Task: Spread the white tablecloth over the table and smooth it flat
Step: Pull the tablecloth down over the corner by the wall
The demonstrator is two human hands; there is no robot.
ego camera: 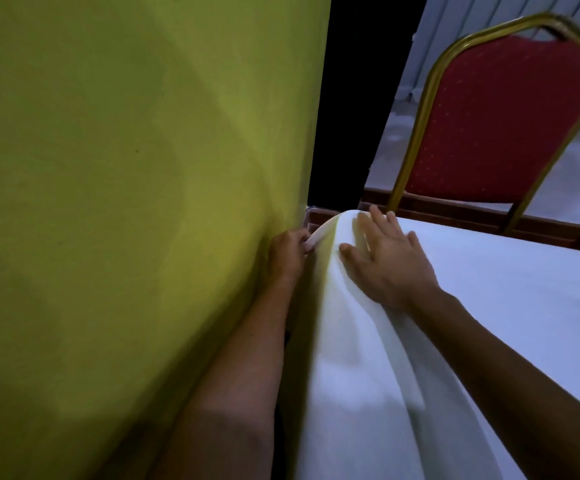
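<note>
The white tablecloth (489,306) covers the table and hangs over its left side in long folds. My left hand (288,251) is down in the narrow gap between the table and the wall, fingers pinched on the cloth's edge near the far left corner. My right hand (385,265) lies flat on top of the cloth just beside that corner, fingers spread and pressing down. The tabletop itself is hidden under the cloth.
A yellow-green wall (125,202) runs close along the table's left side. A red padded chair (503,123) with a gold metal frame stands at the table's far edge. A dark wooden ledge (454,213) runs behind the table.
</note>
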